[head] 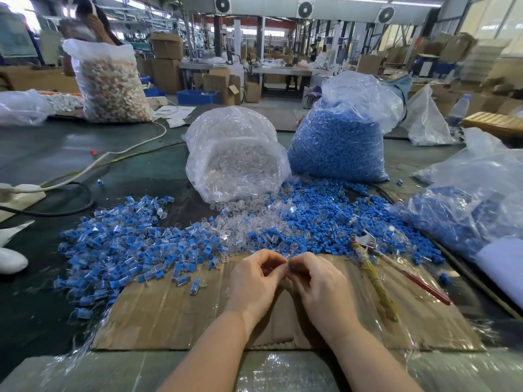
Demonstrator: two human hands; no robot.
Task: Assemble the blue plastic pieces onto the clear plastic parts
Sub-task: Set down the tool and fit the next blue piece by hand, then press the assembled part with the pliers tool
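Low in the centre of the frame, my left hand (256,281) and right hand (319,287) meet fingertip to fingertip over a sheet of cardboard (175,318) on the bench (56,154). The right hand pinches a small blue piece (290,267). The left hand's fingers curl toward it, but I cannot tell what they hold. Just above my hands lies a loose heap of clear parts (240,226), with loose blue pieces (325,210) spread to its right and assembled blue-and-clear units (119,244) piled at centre left. Behind them stand a bag of clear parts (235,154) and a bag of blue pieces (336,148). Pliers (373,273) lie right of my hands.
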